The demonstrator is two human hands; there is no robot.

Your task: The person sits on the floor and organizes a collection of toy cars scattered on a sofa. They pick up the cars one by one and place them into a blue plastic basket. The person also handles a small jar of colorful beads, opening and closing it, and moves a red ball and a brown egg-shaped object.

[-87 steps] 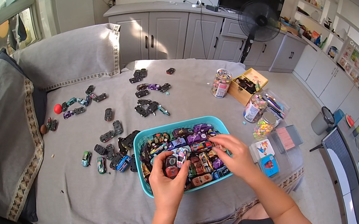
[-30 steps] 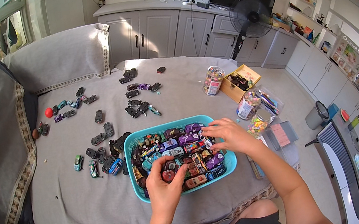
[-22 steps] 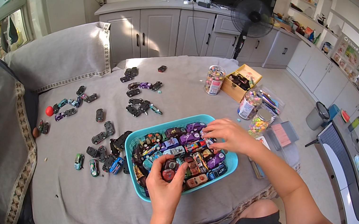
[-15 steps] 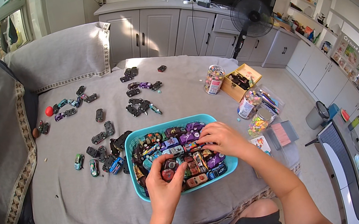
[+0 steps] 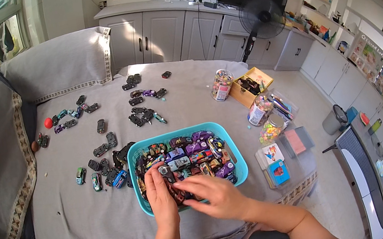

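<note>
A turquoise basket (image 5: 238, 162) full of small toy cars stands in front of me on the grey-covered surface. My left hand (image 5: 160, 196) is over its front left part, fingers close together round a dark toy car (image 5: 165, 170) that is partly hidden. From the right, my right hand (image 5: 218, 197) reaches across the front of the basket. Its fingers are stretched apart beside the left thumb and touch a reddish-brown toy car (image 5: 178, 192) between the hands. Purple, blue and red cars show in tight rows behind them.
Loose toy cars (image 5: 100, 150) lie scattered left of and beyond the basket, near a red ball (image 5: 48, 122). On the right stand jars of colourful bits (image 5: 222, 85), a wooden box (image 5: 242, 95) and clear plastic boxes (image 5: 298, 141). A fan (image 5: 263, 17) stands farther back.
My right hand has moved from the basket's right side to its front, beside my left hand. The left hand's fingers have drawn together. The view has shifted slightly.
</note>
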